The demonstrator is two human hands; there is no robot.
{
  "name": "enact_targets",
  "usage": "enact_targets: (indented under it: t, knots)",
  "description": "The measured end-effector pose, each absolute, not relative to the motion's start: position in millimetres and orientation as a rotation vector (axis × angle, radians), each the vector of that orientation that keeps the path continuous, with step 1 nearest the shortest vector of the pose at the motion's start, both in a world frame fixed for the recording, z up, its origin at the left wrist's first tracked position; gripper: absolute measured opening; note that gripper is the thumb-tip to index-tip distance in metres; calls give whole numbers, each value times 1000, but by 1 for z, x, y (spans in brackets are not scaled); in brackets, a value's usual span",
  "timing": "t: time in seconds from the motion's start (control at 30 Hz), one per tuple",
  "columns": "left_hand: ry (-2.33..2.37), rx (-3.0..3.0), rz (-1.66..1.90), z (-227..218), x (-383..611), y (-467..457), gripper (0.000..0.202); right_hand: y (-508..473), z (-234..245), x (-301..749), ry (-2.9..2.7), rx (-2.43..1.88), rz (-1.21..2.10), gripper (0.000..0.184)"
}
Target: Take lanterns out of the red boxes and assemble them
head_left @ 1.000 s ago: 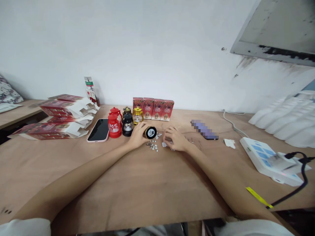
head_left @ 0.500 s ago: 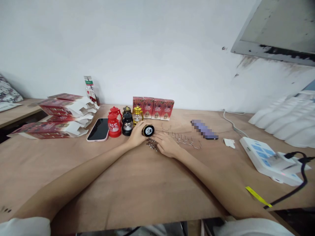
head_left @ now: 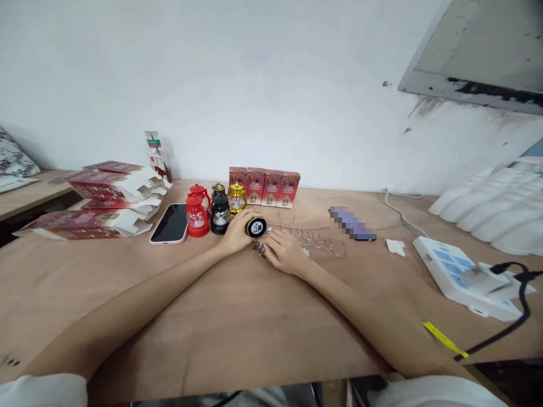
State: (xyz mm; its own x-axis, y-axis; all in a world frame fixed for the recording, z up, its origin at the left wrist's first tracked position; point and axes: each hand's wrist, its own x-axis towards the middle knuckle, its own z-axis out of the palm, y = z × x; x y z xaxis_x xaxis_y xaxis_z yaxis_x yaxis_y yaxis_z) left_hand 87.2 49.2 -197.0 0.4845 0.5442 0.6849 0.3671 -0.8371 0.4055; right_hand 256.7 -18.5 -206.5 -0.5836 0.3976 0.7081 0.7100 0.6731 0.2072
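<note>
My left hand (head_left: pixel 237 233) is wrapped round a mini lantern (head_left: pixel 256 227), tipped so that its round black base with a pale label faces me. Gold trim shows at its edge; the rest is hidden in the hand. My right hand (head_left: pixel 285 251) reaches in from the right, fingers stretched and apart, the tips at a small pile of shiny metal pieces (head_left: pixel 258 249). Bent wire handles (head_left: pixel 318 240) lie in a row past that hand. Left of my left hand stand upright mini lanterns: a red one (head_left: pixel 197 217), a black one (head_left: pixel 220 216) and a gold one (head_left: pixel 237 198) among them.
Red printed boxes (head_left: pixel 271 189) stand against the wall. Opened red cartons (head_left: pixel 106 186) are stacked at left, beside a phone (head_left: pixel 169 224). A purple blurred object (head_left: pixel 352 223), a crumpled white scrap (head_left: pixel 395 246) and a power strip (head_left: pixel 449 268) with cables lie at right.
My right hand has shifted slightly; its fingertips now reach over the metal pile. Small white bits show around it. The lantern base in my left hand is turned a little.
</note>
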Motion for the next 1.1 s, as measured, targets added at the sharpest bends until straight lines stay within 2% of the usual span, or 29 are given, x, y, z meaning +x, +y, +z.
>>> enact_targets:
  t: [0.17,0.43,0.87,1.1]
  knots:
    - [669,2582,1189,-196,87,45,45,-21,-205,253,-2022,-826,-800,19]
    - [597,2586,1162,-193,87,43,41,-19,-207,256,-2041,-824,-843,21]
    - [553,2628,1084,-194,88,42,38,-12,-214,256,-2020,-954,-491,20]
    - [529,2649,1096,-193,89,41,36,-13,-211,254,-2000,-962,-474,21]
